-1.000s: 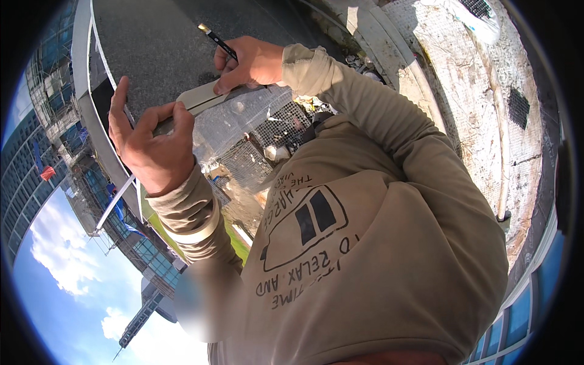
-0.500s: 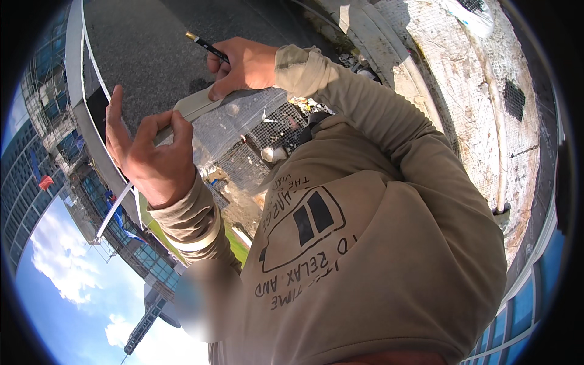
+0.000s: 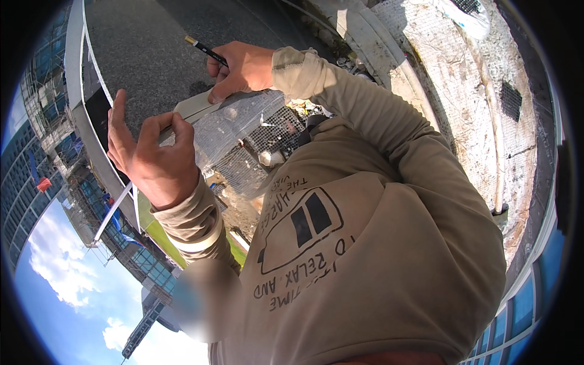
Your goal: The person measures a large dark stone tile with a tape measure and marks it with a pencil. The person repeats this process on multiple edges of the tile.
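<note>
Pale strip point(image 3: 196, 106) under right hand point(image 3: 244, 66) borders open dark surface point(image 3: 139, 56).

Beyond the pale strip point(image 3: 193, 106), over the dark surface point(image 3: 143, 48), a hand could pass; the right hand point(image 3: 248, 66) and black pencil point(image 3: 208, 52) obstruct the strip's right end.

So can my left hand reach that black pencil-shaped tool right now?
Probably, if your left hand frees its grip from the pale strip; the black tool juts from your right hand, its gold end unobstructed.
</note>
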Available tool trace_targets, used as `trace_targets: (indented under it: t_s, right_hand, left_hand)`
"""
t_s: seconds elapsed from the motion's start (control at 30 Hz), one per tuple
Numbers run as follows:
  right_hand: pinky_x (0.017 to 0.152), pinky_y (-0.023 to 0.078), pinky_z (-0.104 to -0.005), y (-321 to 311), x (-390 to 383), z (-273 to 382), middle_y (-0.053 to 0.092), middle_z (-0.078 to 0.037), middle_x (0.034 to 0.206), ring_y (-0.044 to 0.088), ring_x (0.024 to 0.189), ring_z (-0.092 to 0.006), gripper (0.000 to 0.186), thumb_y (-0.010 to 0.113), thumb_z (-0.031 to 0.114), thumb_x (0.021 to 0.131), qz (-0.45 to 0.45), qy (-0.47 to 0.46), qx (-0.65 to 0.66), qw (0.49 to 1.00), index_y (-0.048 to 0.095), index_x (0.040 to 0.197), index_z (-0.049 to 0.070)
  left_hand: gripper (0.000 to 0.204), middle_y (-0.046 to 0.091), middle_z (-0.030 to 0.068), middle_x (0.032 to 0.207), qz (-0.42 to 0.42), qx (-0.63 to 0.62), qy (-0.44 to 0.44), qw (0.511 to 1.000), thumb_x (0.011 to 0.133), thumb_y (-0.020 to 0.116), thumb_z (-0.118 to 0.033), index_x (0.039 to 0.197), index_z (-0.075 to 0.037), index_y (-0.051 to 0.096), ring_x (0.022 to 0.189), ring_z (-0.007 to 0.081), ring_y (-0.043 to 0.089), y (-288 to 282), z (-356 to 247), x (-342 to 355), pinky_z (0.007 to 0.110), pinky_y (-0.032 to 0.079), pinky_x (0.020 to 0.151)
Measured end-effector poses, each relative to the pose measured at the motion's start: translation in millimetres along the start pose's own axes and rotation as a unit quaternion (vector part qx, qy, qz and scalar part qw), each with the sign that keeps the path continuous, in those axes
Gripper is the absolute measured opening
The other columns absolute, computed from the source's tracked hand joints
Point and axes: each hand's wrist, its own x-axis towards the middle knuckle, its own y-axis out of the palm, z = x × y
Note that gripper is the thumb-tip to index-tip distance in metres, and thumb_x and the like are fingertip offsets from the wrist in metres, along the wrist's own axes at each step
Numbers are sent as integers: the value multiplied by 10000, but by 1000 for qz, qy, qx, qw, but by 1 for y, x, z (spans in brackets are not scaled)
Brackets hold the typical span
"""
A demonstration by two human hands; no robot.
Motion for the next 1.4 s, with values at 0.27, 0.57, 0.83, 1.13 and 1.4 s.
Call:
trace_targets:
  t_s: [0.27, 0.57, 0.83, 1.13, 1.4]
  right_hand:
    - [510, 407, -260, -3, 1, 1, 603, -42, 719, 552, 607, -118, 508, 864, 280, 637, 20, 26, 10, 999, 545, 928, 14]
    - [521, 417, -268, -7, 0, 7, 605, -39, 709, 559, 612, -123, 522, 863, 311, 642, 31, 16, -40, 999, 541, 928, 16]
    - [535, 434, -281, -8, -3, 13, 607, -39, 699, 564, 620, -123, 486, 846, 311, 672, 26, 16, -55, 998, 532, 902, 19]
    - [528, 428, -281, -10, -4, 17, 614, -44, 692, 571, 611, -124, 503, 844, 305, 675, 31, 23, -42, 998, 530, 935, 11]
    - [651, 491, -348, -15, 3, 7, 634, -98, 822, 634, 778, -217, 717, 883, 457, 606, 40, 67, -97, 992, 575, 1044, -21]
  left_hand:
    - [58, 582, 148, 1311, -9, -4, -3, 1000, 626, 742, -71, 653, -83, 692, 1197, 369, 544, 0, -2, 0, 485, 406, 1021]
    - [45, 592, 142, 1278, 2, -14, -18, 1000, 624, 711, -57, 628, -64, 667, 1204, 380, 534, 0, -3, 3, 495, 401, 1030]
    - [113, 573, 127, 1305, 5, 34, -12, 999, 619, 706, -43, 609, -88, 603, 1230, 369, 521, 0, -8, 1, 500, 395, 1016]
    - [176, 537, 150, 1335, -2, 27, -20, 999, 613, 725, -41, 719, -85, 591, 1209, 338, 526, 1, -6, -2, 494, 392, 998]
    - [367, 551, 156, 1261, -7, -20, -70, 997, 597, 762, -87, 902, -75, 558, 1163, 308, 546, 0, -2, -1, 478, 396, 982]
